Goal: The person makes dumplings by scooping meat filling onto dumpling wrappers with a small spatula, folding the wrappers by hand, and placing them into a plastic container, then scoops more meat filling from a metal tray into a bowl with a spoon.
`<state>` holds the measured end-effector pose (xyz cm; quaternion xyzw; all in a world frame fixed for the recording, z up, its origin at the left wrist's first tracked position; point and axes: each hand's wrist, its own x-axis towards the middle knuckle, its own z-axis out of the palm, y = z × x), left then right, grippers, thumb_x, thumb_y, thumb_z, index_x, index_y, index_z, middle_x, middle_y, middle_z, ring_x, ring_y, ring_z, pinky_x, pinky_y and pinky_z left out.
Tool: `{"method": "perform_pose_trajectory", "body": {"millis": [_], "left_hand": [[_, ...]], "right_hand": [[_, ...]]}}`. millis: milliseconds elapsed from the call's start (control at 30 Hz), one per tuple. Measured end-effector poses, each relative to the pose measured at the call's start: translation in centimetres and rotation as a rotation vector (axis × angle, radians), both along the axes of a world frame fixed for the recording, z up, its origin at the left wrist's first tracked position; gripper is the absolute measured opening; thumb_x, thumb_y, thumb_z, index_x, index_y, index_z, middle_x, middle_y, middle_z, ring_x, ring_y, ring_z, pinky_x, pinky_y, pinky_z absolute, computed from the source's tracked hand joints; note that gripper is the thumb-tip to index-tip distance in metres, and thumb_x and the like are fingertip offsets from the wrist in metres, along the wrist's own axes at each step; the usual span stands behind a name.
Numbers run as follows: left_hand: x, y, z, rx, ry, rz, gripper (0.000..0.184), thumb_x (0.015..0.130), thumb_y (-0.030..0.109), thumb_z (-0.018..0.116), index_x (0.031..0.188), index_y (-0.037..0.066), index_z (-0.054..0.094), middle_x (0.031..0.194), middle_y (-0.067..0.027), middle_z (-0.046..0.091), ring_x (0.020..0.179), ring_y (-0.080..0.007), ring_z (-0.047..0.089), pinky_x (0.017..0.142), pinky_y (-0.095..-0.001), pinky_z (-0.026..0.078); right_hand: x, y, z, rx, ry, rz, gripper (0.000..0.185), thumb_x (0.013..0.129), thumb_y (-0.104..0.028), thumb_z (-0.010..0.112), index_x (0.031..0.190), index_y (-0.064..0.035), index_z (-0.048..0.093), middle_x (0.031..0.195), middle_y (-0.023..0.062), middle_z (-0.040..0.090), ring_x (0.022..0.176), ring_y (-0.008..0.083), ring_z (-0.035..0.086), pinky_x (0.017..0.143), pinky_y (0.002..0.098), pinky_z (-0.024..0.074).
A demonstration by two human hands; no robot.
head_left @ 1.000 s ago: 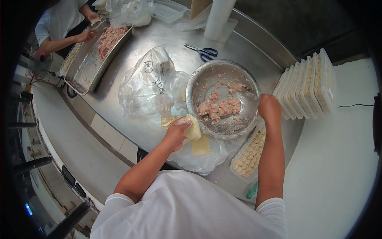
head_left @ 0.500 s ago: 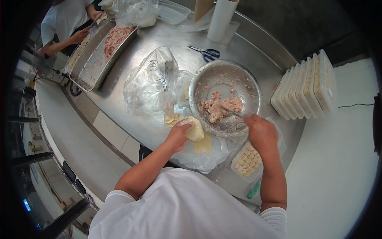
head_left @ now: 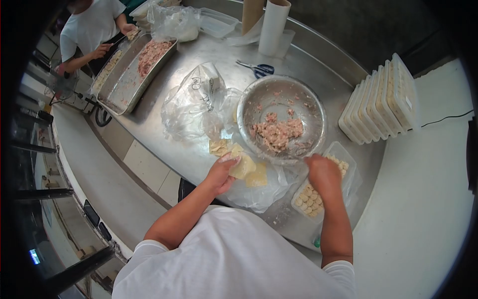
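My left hand (head_left: 222, 172) is closed on pale yellow dough wrappers (head_left: 242, 165), held flat above the plastic bag at the table's near side. A square dough wrapper (head_left: 257, 175) lies just to its right, and more dough pieces (head_left: 218, 147) lie to its upper left. My right hand (head_left: 324, 172), closed and slightly blurred, is at the lower right rim of a steel bowl (head_left: 317, 99). A thin metal utensil extends from it, mostly lost in blur. Pink minced filling (head_left: 280, 133) lies inside the bowl. Partly under my right forearm is a plastic tray (head_left: 295, 200) of folded dumplings (head_left: 309, 201).
Stacked dumpling trays (head_left: 381, 99) stand at right. Blue-handled scissors (head_left: 262, 70) lie behind the bowl, and a crumpled plastic bag (head_left: 191, 102) lies left of it. Another person (head_left: 92, 32) works beside a metal pan (head_left: 135, 97) of filling at upper left. A plastic roll (head_left: 274, 30) stands at the back.
My right hand has drawn the utensil out of the filling, toward the bowl's near rim. The wrappers in my left hand now lie flatter. The view has shifted slightly.
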<state>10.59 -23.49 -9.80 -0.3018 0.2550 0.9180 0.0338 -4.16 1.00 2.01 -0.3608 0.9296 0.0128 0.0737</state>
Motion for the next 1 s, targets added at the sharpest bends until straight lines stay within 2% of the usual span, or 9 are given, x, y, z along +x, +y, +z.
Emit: {"method": "perform_pose_trajectory", "body": {"millis": [67,200,267,400,533,667,767,833,1000], "left_hand": [[0.2,0.1,-0.5,0.12,0.103,0.033,0.035,0.096,0.008,0.058,0.129,0.002,0.048,0.118,-0.0084,0.061,0.109,-0.0206,0.063,0.096,-0.0341,0.052],[0.4,0.8,-0.3,0.134,0.064,0.042,0.032,0.098,0.011,0.054,0.128,0.003,0.049,0.122,-0.0099,0.061,0.114,-0.0222,0.061,0.099,-0.0367,0.05],[0.4,0.7,-0.2,-0.005,0.061,-0.069,0.029,0.099,0.013,0.054,0.125,0.002,0.05,0.116,-0.0093,0.062,0.109,-0.022,0.063,0.098,-0.0354,0.05],[0.4,0.3,-1.3,0.094,0.126,-0.027,0.027,0.098,0.013,0.056,0.123,0.002,0.052,0.116,-0.0095,0.063,0.11,-0.0224,0.063,0.097,-0.0361,0.051],[-0.3,1.2,-1.3,0.104,0.067,-0.035,0.026,0.097,0.012,0.058,0.121,0.003,0.053,0.117,-0.0098,0.064,0.108,-0.0231,0.064,0.095,-0.037,0.052],[-0.7,1.1,-0.6,0.058,0.013,-0.054,0.026,0.097,0.012,0.057,0.12,0.002,0.053,0.116,-0.01,0.063,0.108,-0.0233,0.064,0.095,-0.0374,0.052],[-0.8,1.1,-1.8,0.069,0.044,-0.047,0.03,0.097,0.012,0.056,0.124,0.0,0.052,0.118,-0.0117,0.062,0.11,-0.0247,0.063,0.099,-0.0381,0.05],[-0.6,1.2,-1.7,0.086,0.032,-0.052,0.028,0.097,0.011,0.056,0.123,0.0,0.052,0.117,-0.0113,0.063,0.109,-0.0244,0.063,0.098,-0.0374,0.051],[-0.7,0.5,-0.6,0.114,0.016,-0.036,0.027,0.098,0.011,0.055,0.122,-0.001,0.052,0.118,-0.0119,0.062,0.11,-0.0245,0.063,0.099,-0.0371,0.05]], "right_hand": [[0.4,-0.2,2.2,-0.057,0.037,-0.108,0.017,0.084,-0.007,0.053,0.089,-0.0057,0.069,0.089,0.0154,0.066,0.079,0.0339,0.068,0.071,0.0459,0.0539],[0.0,0.4,-2.1,-0.015,0.061,-0.057,0.018,0.083,-0.008,0.053,0.088,-0.0061,0.07,0.088,0.0155,0.066,0.08,0.0339,0.068,0.07,0.0456,0.0538],[-1.2,1.4,-3.5,0.026,0.081,-0.053,0.018,0.083,-0.009,0.053,0.085,-0.0055,0.07,0.087,0.0161,0.066,0.08,0.0347,0.068,0.07,0.0455,0.0539],[-1.4,-0.7,2.0,-0.07,0.159,-0.217,0.019,0.085,-0.009,0.051,0.088,-0.004,0.069,0.092,0.0181,0.068,0.081,0.0369,0.068,0.072,0.0457,0.0545],[-0.9,-1.8,-2.9,0.045,-0.021,-0.023,0.018,0.084,-0.006,0.051,0.088,-0.0041,0.068,0.096,0.0192,0.068,0.085,0.0377,0.068,0.075,0.0459,0.0546],[-1.4,-1.5,0.9,0.122,-0.098,-0.007,0.017,0.084,-0.004,0.051,0.087,-0.0014,0.067,0.096,0.0198,0.068,0.085,0.0391,0.068,0.076,0.0472,0.0546],[-1.1,-2.6,-0.3,-0.122,0.085,-0.18,0.018,0.084,-0.003,0.05,0.089,-0.0022,0.067,0.095,0.0186,0.068,0.085,0.0388,0.068,0.076,0.0471,0.0547],[-0.9,-2.7,-3.8,0.049,-0.037,0.053,0.02,0.083,-0.002,0.05,0.091,-0.0057,0.068,0.095,0.0173,0.068,0.085,0.0371,0.068,0.075,0.0455,0.0547],[-2.1,-1.0,0.9,0.007,-0.04,-0.018,0.019,0.084,-0.005,0.052,0.092,-0.0057,0.069,0.093,0.0173,0.068,0.084,0.0366,0.068,0.075,0.0474,0.054]]}}
